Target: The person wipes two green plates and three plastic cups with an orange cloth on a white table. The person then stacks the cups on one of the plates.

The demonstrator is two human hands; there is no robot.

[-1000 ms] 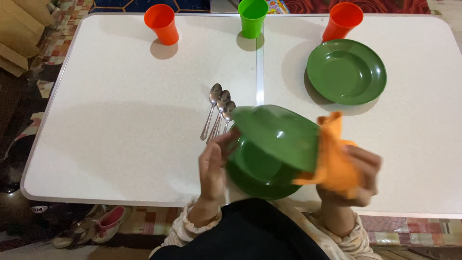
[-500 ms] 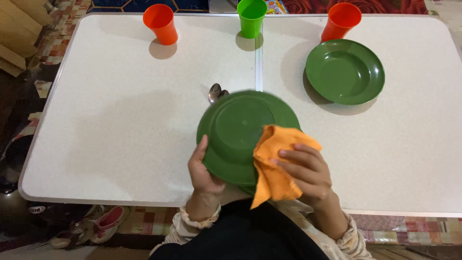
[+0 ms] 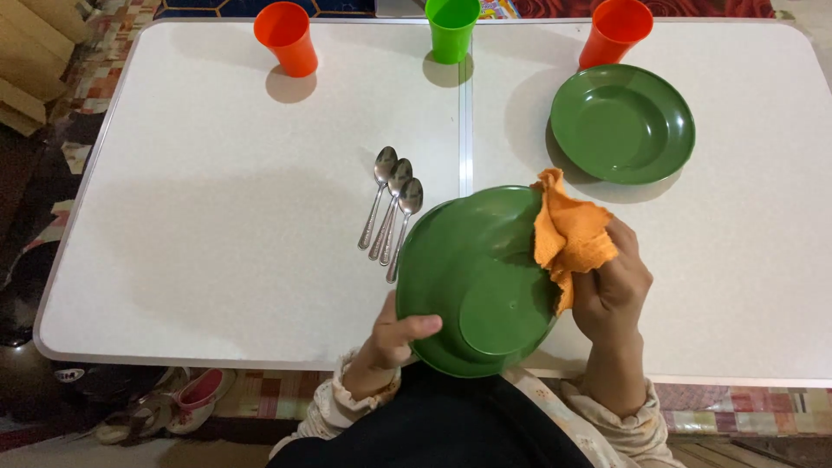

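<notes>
A: What's the setting?

B: A white folding table (image 3: pixel 217 225) with a seam down its middle, patterned floor around it and a pair of small shoes (image 3: pixel 186 399) on the floor at 7 o'clock.

A: And the hands?

B: The left hand (image 3: pixel 390 340) is closed on the near rim of a green plate (image 3: pixel 472 282), thumb over the edge, holding it tilted above the table's near edge at about 6 o'clock. The right hand (image 3: pixel 611 286) is bunched around an orange cloth (image 3: pixel 565 238), pressed against the plate's right rim.

A: How would that plate handle?

B: It looks like light, stiff plastic, smooth and likely slippery, so the rim is the sound place to pinch. The cloth is soft and crumples freely.

A: Anything else out?

B: Three spoons (image 3: pixel 392 208) lie side by side just left of the plate. A second green plate (image 3: pixel 622 123) sits at 1 o'clock. Along the far edge stand an orange cup (image 3: pixel 287 38) at 11, a green cup (image 3: pixel 451 29) at 12 and another orange cup (image 3: pixel 615 31) at 1.
</notes>
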